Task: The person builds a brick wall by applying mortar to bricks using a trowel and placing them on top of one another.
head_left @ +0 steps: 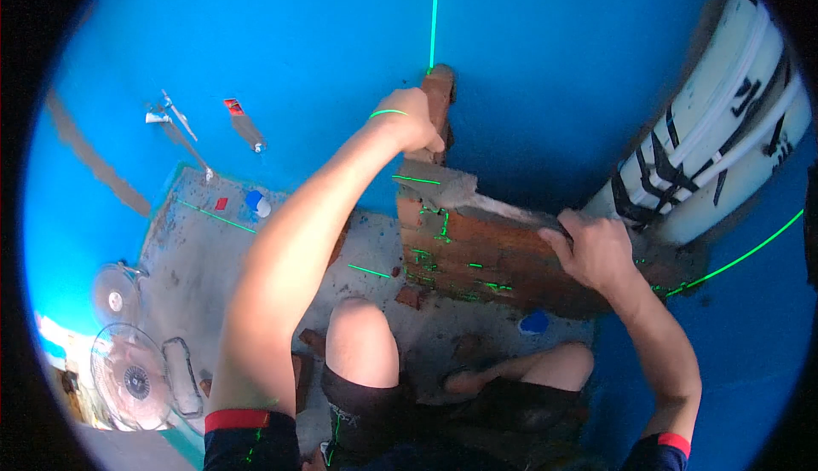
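My left hand (409,120) grips a red brick (439,87) at the top of a low brick wall (460,258), against the blue wall (554,45). Just below it, a grey slab of mortar or a mortar-coated blade (434,183) lies along the wall's top. From it a long, narrow, grey-smeared tool (507,208) runs to the right, where my right hand (592,245) has its fingers closed on the near end. Green laser lines cross the bricks and the blue wall. The underside of my left hand's grip is hidden.
Thick white pipes with black tape (716,121) stand at the right. Two fans (132,381) are at the lower left. Brick pieces (409,299) and a blue object (532,323) lie on the dusty floor (196,258) around my bare knees. Pipe fittings (175,121) are on the left wall.
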`<state>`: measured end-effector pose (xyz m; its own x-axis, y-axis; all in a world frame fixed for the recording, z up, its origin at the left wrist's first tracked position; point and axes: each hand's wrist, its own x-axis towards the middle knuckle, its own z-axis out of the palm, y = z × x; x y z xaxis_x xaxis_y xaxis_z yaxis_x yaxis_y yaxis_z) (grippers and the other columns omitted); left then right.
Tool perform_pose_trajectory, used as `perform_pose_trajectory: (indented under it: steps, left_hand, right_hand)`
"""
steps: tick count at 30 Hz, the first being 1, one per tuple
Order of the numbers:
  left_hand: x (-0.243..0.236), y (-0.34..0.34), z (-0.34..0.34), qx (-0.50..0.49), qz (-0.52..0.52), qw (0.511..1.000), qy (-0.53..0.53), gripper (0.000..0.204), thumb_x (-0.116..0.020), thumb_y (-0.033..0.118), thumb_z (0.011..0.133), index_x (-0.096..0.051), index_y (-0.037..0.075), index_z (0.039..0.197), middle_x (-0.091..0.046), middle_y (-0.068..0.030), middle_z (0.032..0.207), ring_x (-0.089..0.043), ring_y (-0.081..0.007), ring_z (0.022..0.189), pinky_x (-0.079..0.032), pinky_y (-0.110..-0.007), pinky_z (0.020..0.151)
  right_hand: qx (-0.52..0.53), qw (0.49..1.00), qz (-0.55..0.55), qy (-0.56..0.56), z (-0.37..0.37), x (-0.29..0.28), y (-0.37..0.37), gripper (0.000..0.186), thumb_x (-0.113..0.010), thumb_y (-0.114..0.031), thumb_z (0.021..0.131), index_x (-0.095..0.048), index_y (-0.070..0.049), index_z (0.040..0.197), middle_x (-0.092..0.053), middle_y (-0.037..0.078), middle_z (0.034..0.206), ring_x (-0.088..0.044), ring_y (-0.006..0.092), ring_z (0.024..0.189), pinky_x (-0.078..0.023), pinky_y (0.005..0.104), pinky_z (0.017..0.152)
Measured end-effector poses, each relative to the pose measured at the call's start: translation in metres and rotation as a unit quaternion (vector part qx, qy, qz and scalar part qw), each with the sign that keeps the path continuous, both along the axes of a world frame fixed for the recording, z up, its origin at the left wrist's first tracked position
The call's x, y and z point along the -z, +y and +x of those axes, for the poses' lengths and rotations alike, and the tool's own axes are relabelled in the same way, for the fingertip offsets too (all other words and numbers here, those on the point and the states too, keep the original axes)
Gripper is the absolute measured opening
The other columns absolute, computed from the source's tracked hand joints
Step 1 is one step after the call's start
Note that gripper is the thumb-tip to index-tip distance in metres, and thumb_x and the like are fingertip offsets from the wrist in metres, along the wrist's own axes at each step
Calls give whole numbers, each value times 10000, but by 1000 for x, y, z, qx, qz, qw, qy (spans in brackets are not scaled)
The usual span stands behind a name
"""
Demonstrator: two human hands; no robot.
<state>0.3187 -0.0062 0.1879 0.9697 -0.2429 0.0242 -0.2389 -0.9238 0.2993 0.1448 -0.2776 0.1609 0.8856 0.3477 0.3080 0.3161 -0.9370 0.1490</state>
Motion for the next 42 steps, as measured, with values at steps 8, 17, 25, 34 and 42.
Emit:
perform_pose_trajectory:
  steps: [8, 17, 25, 34, 42]
  left_hand:
    - [18, 20, -46, -65, -190, 979, -36, 1026, -818, 480, 695, -334, -72, 1412, -572, -267, 1255, -586, -389, 1131, -503, -429, 935]
    - [137, -47, -151, -64, -612, 774, -150, 126, -665, 72, 803, -608, 53, 914, -649, -129, 827, -667, -296, 773, -533, -395, 660]
    - [138, -53, -132, -47, -643, 719, -262, 286, -624, -17, 794, -529, 8, 1062, -571, -165, 996, -583, -347, 909, -501, -418, 762]
    - [115, -45, -113, 25, -682, 700, -210, 472, -629, -3, 785, -470, -43, 1228, -496, -222, 1175, -524, -395, 1058, -473, -443, 878]
    - [120, -47, -102, 0, -670, 729, -143, 616, -687, 105, 767, -450, -40, 1317, -500, -250, 1270, -508, -423, 1159, -441, -468, 964]
  right_hand:
    - [44, 981, 141, 124, -80, 0, -52, 279, -680, -305, 863, -674, -26, 862, -595, 184, 663, -602, 331, 608, -477, 405, 576]
    - [157, 778, 570, 214, -158, 44, -42, 308, -595, -339, 940, -554, -56, 825, -475, 5, 653, -398, 93, 535, -288, 240, 482]
    - [101, 721, 664, 170, -145, -26, 42, 267, -585, -287, 954, -512, -40, 882, -385, 9, 584, -340, 115, 435, -252, 282, 382]
    - [14, 378, 835, 399, -102, -75, 154, 222, -545, -187, 986, -496, 30, 987, -422, 66, 573, -336, 138, 339, -285, 268, 292]
    - [232, 502, 638, 535, -19, -113, 247, 407, -492, -240, 932, -482, 38, 1229, -409, 41, 600, -364, 118, 381, -264, 263, 315]
